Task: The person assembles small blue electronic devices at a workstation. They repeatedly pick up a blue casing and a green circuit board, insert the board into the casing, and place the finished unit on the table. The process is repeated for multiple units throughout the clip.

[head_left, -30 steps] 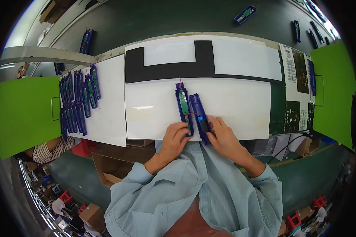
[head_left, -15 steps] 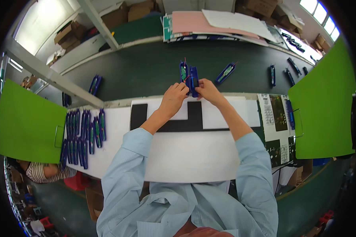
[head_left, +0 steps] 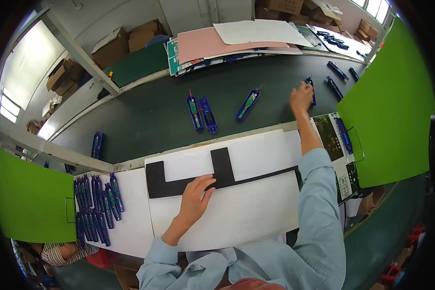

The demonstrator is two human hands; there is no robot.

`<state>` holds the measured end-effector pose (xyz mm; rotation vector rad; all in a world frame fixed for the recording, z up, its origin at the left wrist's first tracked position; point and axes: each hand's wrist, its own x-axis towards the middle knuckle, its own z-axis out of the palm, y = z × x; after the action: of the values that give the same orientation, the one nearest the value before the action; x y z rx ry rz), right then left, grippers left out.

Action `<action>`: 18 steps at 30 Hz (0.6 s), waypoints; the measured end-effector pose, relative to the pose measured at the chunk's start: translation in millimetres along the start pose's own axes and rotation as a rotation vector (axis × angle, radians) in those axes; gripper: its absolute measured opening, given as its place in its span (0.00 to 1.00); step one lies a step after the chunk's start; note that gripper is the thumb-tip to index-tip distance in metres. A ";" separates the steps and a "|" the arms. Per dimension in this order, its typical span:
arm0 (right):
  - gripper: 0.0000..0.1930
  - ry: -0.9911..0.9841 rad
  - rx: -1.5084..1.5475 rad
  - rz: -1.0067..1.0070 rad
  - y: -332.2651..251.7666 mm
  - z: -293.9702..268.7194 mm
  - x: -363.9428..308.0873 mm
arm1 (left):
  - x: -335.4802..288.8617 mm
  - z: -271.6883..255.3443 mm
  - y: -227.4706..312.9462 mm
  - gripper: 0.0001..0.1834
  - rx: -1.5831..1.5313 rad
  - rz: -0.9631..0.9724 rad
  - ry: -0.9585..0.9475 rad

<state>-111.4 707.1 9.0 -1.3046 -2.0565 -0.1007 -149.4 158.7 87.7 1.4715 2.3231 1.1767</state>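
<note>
My left hand (head_left: 194,199) hovers over or rests on the white board, beside a flat black strip (head_left: 188,187); its fingers are stretched, thumb apart, holding nothing. Out on the dark green bench, my right hand (head_left: 301,99) has its bent fingers at a slim blue casing (head_left: 311,92). Whether they close on it I cannot tell. In the middle of the bench lies a blue casing half with a green circuit board (head_left: 194,111), joined by thin wires to a second blue half (head_left: 208,115). Another blue casing with a circuit board (head_left: 248,104) lies tilted to their right.
Rows of blue casings (head_left: 94,208) cover the white surface at left. More casings (head_left: 334,88) lie at far right. Green panels (head_left: 36,195) flank both sides. Stacked cardboard sheets (head_left: 227,43) stand at the back. A person in a striped top (head_left: 58,253) sits lower left.
Both hands have left the paired casing halves, which now lie on the bench. My left hand came back toward me; my right hand reached right to another casing. The view has turned.
</note>
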 end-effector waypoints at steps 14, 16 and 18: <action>0.20 -0.222 -0.469 0.052 265.2 -114.6 -58.5 | 226.8 120.7 -74.6 0.27 0.383 0.244 0.046; 0.19 -0.275 -0.417 0.076 276.9 -117.5 -59.8 | 240.9 141.8 -75.2 0.24 0.355 0.188 0.017; 0.17 -0.318 -0.310 0.087 269.2 -122.1 -60.7 | 245.3 147.0 -76.2 0.20 0.351 0.138 -0.030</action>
<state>187.5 743.1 -10.6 -1.6879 -2.3135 -0.1899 -253.6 421.9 1.5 1.7712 2.5393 0.7928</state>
